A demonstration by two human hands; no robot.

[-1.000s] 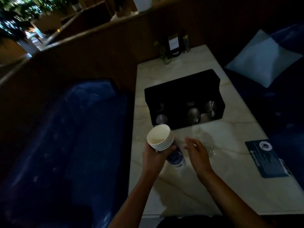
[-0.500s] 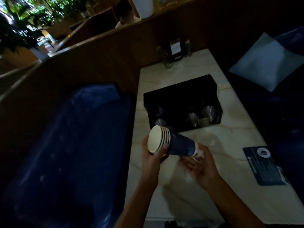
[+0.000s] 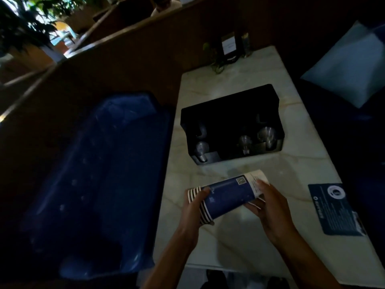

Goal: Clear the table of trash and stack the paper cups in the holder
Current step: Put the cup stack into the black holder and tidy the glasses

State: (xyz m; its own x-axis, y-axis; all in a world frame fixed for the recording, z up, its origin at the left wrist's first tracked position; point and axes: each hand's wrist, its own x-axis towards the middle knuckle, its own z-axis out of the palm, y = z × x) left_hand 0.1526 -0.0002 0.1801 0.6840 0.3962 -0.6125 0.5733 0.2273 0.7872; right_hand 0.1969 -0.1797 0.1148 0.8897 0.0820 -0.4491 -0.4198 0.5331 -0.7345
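Two hands hold a nested stack of paper cups (image 3: 227, 198) on its side just above the near part of the desk (image 3: 245, 243), a long slab of pale marble-patterned stone with faint brown veins and a smooth, slightly glossy face. The left hand (image 3: 192, 213) is wrapped around the rim end of the stack, where several white rolled rims show one behind another; the right hand (image 3: 270, 207) grips the narrow base end, fingers curled over the white band there. The cups are tapered, dark blue with small pale specks, and carry a small square printed code near the base.

Beyond the stack, toward the far end of the desk, sits the holder (image 3: 231, 124), a black, matte, box-shaped tray with a raised back wall and a sloped front. Inside it are several rounded shiny metal fittings; what they are cannot be told in the dim light. To the right of the holder, near the desk's right edge, lies a flat dark blue card (image 3: 333, 209) with a white round mark and fine print. Past the holder, at the desk's far end, stands a small dark sign stand (image 3: 229, 46) beside some greenery.

Left of the desk runs a padded, tufted blue bench seat (image 3: 100, 174) with a soft sheen, backed by a brown wooden partition (image 3: 116, 65). On the right, a pale square cushion (image 3: 352, 69) rests on dark seating. The room is dim.
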